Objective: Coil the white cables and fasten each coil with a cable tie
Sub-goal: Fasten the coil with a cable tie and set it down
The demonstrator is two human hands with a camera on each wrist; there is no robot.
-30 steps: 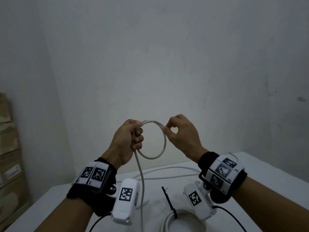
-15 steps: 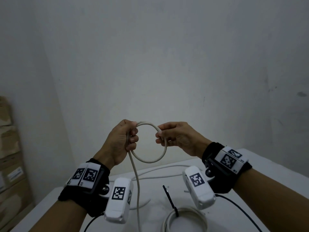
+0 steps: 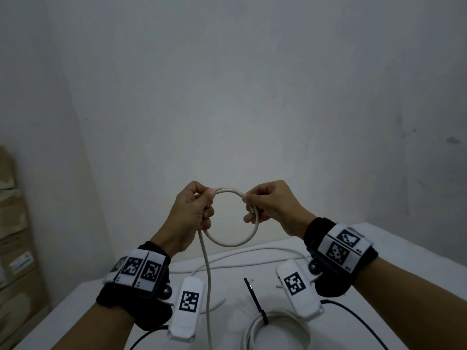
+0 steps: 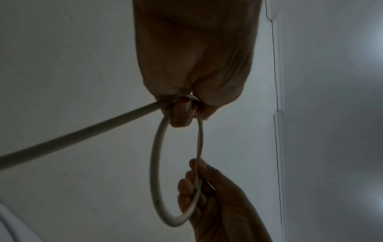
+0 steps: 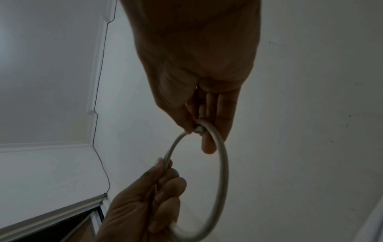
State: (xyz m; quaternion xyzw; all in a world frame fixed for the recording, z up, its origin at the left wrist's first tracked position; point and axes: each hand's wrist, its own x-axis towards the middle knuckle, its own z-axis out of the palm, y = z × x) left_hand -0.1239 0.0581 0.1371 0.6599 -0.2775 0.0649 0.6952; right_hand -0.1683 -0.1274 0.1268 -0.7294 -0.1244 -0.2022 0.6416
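**First loop held in the air, most of the cable still loose**

The loop could spring open: the cable [image 3: 231,218] looks stiff and only one small round is formed, so any slackening of either hand would likely let it unwind. The long tail hanging from the left hand [image 3: 193,213] down to the table [image 3: 417,248] could also snag on the wrist gear as more is drawn up, twisting the coil.

The left hand is closed around the cable at the loop's left side, where the round crosses the tail. The right hand [image 3: 273,208] pinches the opposite side between thumb and curled fingers; the right wrist view shows the cable's cut end at that pinch.

The cable is off-white, round and smooth, held above the table's middle. Its loose length trails along the far edge. At the near edge lies a finished coil [image 3: 275,332], already bound with a black tie [image 3: 256,303].
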